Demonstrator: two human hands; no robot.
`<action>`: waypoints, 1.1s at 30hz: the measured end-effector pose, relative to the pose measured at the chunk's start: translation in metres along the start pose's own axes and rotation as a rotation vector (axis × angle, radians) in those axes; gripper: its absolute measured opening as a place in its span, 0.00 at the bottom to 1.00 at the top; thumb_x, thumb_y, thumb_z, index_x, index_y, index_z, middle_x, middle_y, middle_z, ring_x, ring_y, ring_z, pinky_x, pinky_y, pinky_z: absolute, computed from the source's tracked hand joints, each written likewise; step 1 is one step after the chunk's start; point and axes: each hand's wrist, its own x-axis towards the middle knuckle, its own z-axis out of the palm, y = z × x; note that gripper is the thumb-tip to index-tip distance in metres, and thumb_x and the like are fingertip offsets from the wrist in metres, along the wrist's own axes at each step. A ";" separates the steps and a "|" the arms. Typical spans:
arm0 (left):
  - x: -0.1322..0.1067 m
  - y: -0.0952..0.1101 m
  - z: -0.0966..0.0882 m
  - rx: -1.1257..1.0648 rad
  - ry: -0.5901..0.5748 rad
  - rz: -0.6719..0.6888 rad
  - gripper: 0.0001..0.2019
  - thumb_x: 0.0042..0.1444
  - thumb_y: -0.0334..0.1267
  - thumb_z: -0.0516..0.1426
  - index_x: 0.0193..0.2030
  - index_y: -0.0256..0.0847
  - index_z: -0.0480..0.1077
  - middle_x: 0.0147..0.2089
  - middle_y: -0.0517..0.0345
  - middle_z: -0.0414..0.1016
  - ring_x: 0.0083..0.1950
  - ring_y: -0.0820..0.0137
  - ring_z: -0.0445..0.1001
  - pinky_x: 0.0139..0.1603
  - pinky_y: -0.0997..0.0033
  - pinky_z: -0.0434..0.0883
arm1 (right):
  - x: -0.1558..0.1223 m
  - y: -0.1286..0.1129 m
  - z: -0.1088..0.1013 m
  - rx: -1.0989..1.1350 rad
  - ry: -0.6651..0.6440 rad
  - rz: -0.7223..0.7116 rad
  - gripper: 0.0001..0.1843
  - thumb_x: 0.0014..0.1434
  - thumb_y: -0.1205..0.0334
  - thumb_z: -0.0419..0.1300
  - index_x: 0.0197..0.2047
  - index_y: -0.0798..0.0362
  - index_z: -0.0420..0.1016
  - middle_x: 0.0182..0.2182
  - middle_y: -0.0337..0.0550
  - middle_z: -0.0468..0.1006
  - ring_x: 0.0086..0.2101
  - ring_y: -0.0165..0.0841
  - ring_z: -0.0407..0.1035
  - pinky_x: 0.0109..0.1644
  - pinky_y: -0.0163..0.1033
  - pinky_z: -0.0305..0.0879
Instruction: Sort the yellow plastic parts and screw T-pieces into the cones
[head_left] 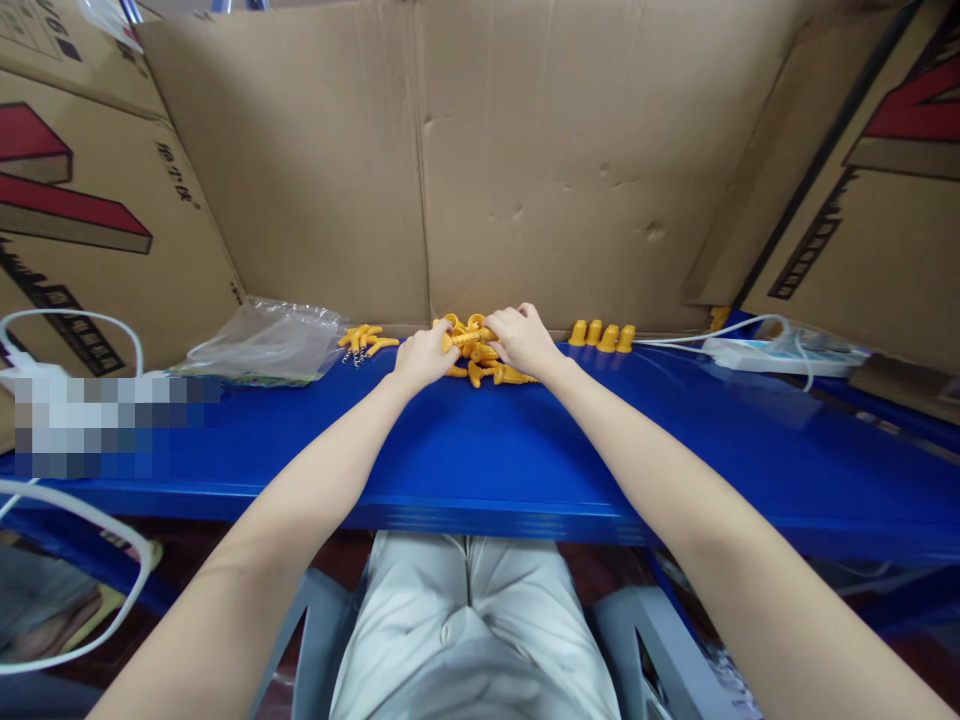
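Both my hands reach to the far side of the blue table. My left hand and my right hand are closed on one small yellow plastic piece held between them. It hangs just above a pile of similar yellow pieces lying against the cardboard wall. A smaller group of curved yellow pieces with small metal springs lies to the left of my left hand. A row of several upright yellow caps stands to the right of my right hand.
A clear plastic bag lies at the left back. A white power strip with white cables sits at the right back. Cardboard panels wall in the table on three sides. A white cable loops at lower left.
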 end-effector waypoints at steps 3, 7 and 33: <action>0.000 -0.002 -0.002 0.022 -0.023 -0.061 0.20 0.59 0.43 0.52 0.57 0.46 0.66 0.47 0.46 0.78 0.50 0.54 0.77 0.48 0.60 0.70 | -0.004 0.007 0.002 -0.012 0.024 0.068 0.11 0.63 0.69 0.50 0.47 0.55 0.68 0.42 0.53 0.76 0.44 0.43 0.65 0.52 0.48 0.49; 0.003 -0.007 -0.001 0.011 -0.004 -0.126 0.19 0.63 0.47 0.48 0.57 0.45 0.67 0.49 0.44 0.78 0.52 0.53 0.76 0.50 0.59 0.69 | -0.012 0.027 0.005 0.021 0.095 0.275 0.11 0.63 0.64 0.51 0.47 0.56 0.68 0.44 0.55 0.76 0.46 0.45 0.65 0.52 0.50 0.51; 0.021 -0.018 0.006 -1.158 0.220 -0.422 0.14 0.53 0.25 0.49 0.44 0.42 0.67 0.31 0.61 0.68 0.26 0.77 0.69 0.23 0.81 0.66 | -0.116 0.127 0.018 0.092 -0.192 1.609 0.17 0.54 0.56 0.66 0.46 0.53 0.79 0.50 0.60 0.77 0.55 0.51 0.68 0.56 0.55 0.62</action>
